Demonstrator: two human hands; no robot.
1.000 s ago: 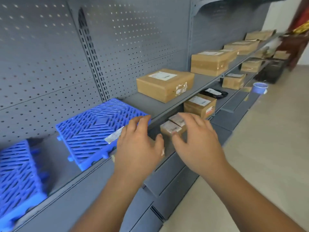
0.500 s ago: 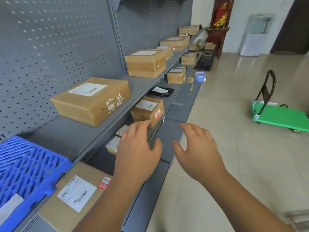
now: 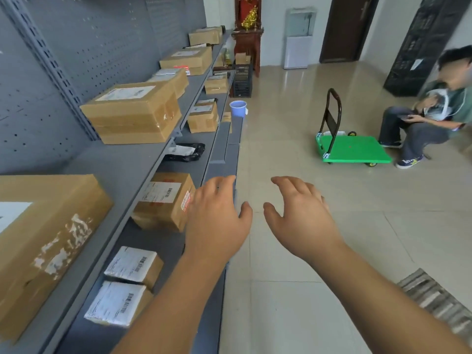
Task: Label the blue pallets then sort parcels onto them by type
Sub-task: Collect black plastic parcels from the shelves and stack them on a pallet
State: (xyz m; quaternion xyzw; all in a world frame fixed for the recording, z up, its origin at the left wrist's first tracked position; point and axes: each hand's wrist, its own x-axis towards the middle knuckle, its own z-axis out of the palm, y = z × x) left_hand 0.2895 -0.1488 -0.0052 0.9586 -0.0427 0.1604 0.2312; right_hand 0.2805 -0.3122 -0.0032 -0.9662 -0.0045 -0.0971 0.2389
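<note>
- Parcels [image 3: 132, 113] sit on the grey shelves [image 3: 122, 164] along the wall, on the person's left side; most are brown boxes; one is a black bag [image 3: 185, 152] farther down the lower shelf.
- No blue pallet shows from where I stand, so I cannot tell where the parcels should go.
- Hanging in the air by the edge of the lower shelf is the left hand [image 3: 217, 221]; its fingers are loose and spread; it holds nothing.
- Next to it, out over the floor, is the right hand [image 3: 304, 215]; its fingers are bent a little and apart; it holds nothing too.
- Closest to the hands is the box with the red sticker [image 3: 163, 200]; it lies on the lower shelf, just left of the left hand.
- Its long side seems to run along the shelf, away from the person; the left hand is nearer, and I think the right hand must cross over to help.
- Two small boxes [image 3: 132, 264] with white labels lie on the same shelf, closer to the person.
- A green cart [image 3: 357, 149] stands well apart on the floor.
</note>
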